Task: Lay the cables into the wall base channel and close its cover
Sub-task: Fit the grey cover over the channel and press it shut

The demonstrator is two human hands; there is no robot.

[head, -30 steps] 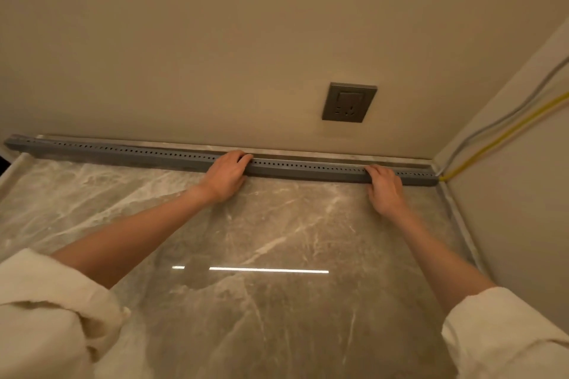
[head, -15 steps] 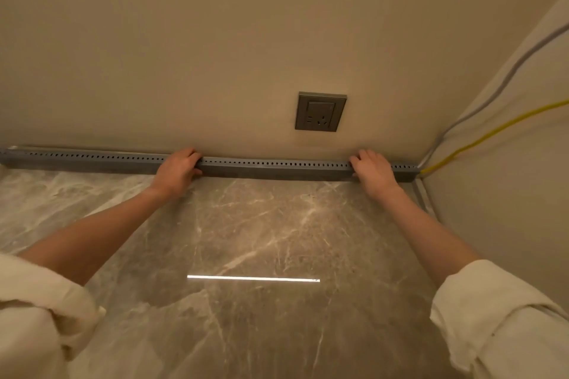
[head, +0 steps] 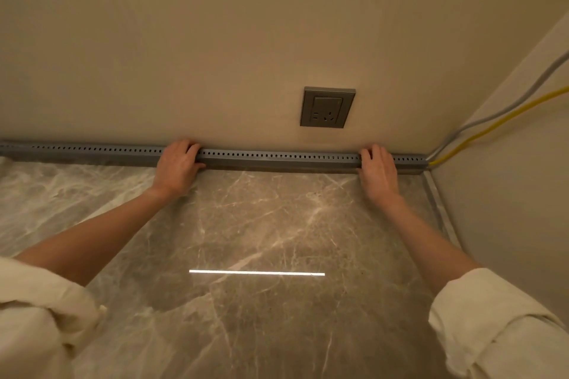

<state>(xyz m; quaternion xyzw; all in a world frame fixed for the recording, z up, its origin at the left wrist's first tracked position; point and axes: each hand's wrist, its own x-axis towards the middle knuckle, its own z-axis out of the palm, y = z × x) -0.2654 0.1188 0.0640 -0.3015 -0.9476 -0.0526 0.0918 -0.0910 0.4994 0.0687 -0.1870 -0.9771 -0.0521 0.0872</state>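
Observation:
A long grey channel cover (head: 277,157) with a row of small holes along its top runs along the foot of the wall, from the left edge to the right corner. My left hand (head: 178,163) is curled over it left of centre, fingers on top and thumb on the front face. Further right, my right hand (head: 376,170) lies over the cover with its fingers hooked on top. A grey cable (head: 505,108) and a yellow cable (head: 492,129) come down the right wall and enter the cover's right end. Whatever lies inside the channel is hidden.
A grey wall socket (head: 327,107) sits on the wall above the cover, between my hands. The glossy marble floor (head: 261,224) reflects a bright light strip (head: 256,272). The right wall (head: 523,194) meets the floor at a narrow skirting strip.
My view has swung to the right, so the socket and corner sit further left. Both hands stay on the cover, my left one having shifted along it.

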